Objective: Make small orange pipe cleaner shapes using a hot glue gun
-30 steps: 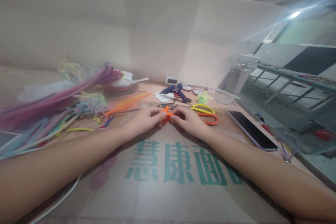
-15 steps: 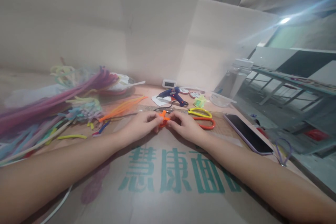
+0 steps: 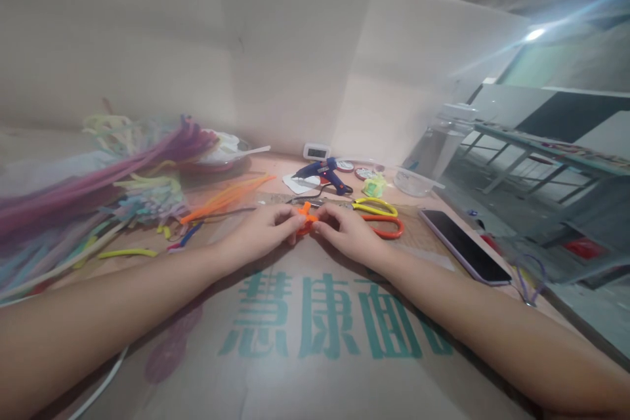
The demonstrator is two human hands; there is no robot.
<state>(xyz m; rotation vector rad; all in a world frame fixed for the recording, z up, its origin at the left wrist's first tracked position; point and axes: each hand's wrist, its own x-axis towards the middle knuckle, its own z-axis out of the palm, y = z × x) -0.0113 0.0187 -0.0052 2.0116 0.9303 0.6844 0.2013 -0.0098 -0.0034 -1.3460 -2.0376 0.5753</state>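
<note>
Between my two hands is a small orange piece of bent pipe cleaners [image 3: 307, 217], with a short stub pointing up. My left hand [image 3: 275, 224] pinches its left side between thumb and fingers. From the other side, my right hand [image 3: 343, 230] pinches the right end, its fingers curled. The fingertips hide part of the piece. Just behind my right hand lie scissors [image 3: 381, 207] with one yellow and one orange handle loop; their blades are partly covered. A blue glue gun [image 3: 322, 174] rests beyond my hands on a white sheet [image 3: 298, 184].
Pipe cleaners [image 3: 147, 200] in many colours pile up at the left, with loose orange ones [image 3: 229, 197] nearby. A phone [image 3: 465, 246] lies at the right edge. Behind are a small digital display [image 3: 316, 151], a yellow-green crumpled item [image 3: 375, 186], a clear bowl [image 3: 412, 182] and a clear jar [image 3: 445, 141].
Both hands keep their pinch on the orange piece, which looks slightly turned. The whole view has shifted a little, so things on the table appear slightly higher.
</note>
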